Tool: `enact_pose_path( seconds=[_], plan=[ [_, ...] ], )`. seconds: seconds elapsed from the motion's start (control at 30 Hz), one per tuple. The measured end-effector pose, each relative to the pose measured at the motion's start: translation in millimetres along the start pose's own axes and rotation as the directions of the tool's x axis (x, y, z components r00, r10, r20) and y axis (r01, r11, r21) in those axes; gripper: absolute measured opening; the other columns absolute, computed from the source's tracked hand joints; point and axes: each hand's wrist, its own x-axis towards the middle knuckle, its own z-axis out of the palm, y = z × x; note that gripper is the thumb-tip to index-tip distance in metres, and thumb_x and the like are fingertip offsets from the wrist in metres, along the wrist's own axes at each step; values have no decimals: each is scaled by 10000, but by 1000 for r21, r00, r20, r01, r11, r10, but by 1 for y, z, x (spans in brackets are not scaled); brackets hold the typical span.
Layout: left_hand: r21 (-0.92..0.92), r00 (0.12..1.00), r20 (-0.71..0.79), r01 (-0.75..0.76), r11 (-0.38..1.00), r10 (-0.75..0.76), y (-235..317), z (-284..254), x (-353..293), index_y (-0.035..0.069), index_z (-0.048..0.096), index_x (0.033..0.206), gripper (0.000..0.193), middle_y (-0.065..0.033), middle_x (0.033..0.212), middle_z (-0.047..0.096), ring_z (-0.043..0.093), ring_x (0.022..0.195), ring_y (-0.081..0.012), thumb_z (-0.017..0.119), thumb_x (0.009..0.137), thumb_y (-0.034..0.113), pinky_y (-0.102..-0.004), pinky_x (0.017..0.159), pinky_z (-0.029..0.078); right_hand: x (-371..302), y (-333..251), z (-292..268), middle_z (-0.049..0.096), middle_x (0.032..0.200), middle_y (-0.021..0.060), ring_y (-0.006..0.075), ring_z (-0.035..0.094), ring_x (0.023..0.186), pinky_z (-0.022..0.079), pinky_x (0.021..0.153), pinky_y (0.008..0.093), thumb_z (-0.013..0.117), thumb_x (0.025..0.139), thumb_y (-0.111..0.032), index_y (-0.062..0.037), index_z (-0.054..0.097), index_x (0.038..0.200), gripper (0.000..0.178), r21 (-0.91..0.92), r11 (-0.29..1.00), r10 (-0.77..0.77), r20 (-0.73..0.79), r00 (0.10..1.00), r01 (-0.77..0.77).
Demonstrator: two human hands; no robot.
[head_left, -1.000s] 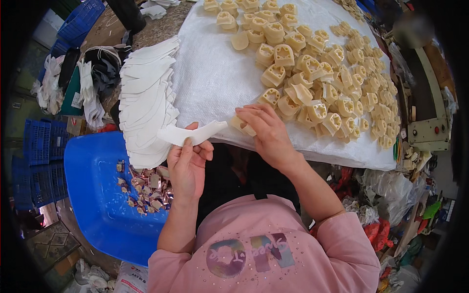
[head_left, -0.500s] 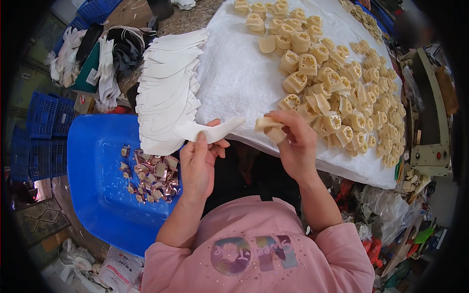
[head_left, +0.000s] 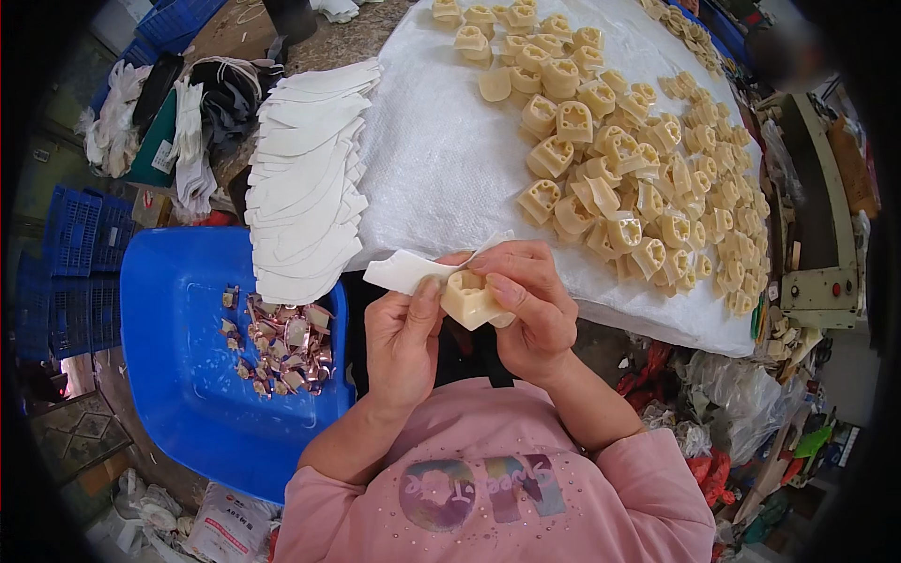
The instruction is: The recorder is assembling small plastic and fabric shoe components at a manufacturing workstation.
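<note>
Above my lap, both hands are brought together around one cream plastic shoe heel (head_left: pixel 467 302), D-shaped with a hollow top facing me. My right hand (head_left: pixel 540 305) grips it from the right, thumb on its rim. Between the thumb and fingers of my left hand (head_left: pixel 402 342) is pinched a curved white strip of thin sheet material (head_left: pixel 399 272). The strip runs behind the heel and its far end sticks out near my right fingers. Whether the strip touches the heel all along its back is hidden.
A fanned stack of white strips (head_left: pixel 305 188) lies left of a white woven sheet (head_left: pixel 432 169). Many cream heels (head_left: pixel 619 178) are heaped on that sheet. At my left stands a blue tub (head_left: pixel 188 375) with shiny pinkish pieces (head_left: pixel 286 342). Plastic bags (head_left: pixel 746 399) crowd the right.
My right hand has brought the heel left to my left hand and turned it hollow side up. The white strip has moved toward me and now lies against the heel's back.
</note>
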Motion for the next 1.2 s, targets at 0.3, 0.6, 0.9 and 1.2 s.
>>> enact_pose_path(
  seconds=[0.3,0.6,0.9,1.2],
  plan=[
    [238,996,-26,-80,968,89,-2,7,-4,-103,517,1178,380,-130,1108,588,564,930,-128,377,990,197,-250,790,460,1,3,-6,627,952,78,245,491,759,368,707,376,654,630,36,-89,576,1063,457,-317,947,-46,27,999,52],
    [503,944,60,-308,808,323,-3,5,4,-91,552,1131,343,-111,951,643,558,833,-93,413,972,179,-222,751,440,3,8,-6,634,920,11,220,455,752,277,735,390,663,622,-21,-123,604,965,363,-302,953,-32,1,999,31],
    [800,955,69,-225,557,287,7,-8,-1,-59,630,973,207,-90,779,632,565,692,-107,504,924,98,-229,620,437,24,-23,-21,439,736,3,206,444,763,242,696,405,614,576,-37,-123,553,743,197,-567,823,254,431,866,41],
    [856,830,371,-480,194,417,-9,-7,5,-43,593,1069,231,-155,845,601,589,717,-246,521,850,-32,-305,617,456,12,-8,-18,413,729,26,216,420,749,243,692,403,616,573,-7,-113,525,716,199,-492,869,284,418,863,-48]
  ],
)
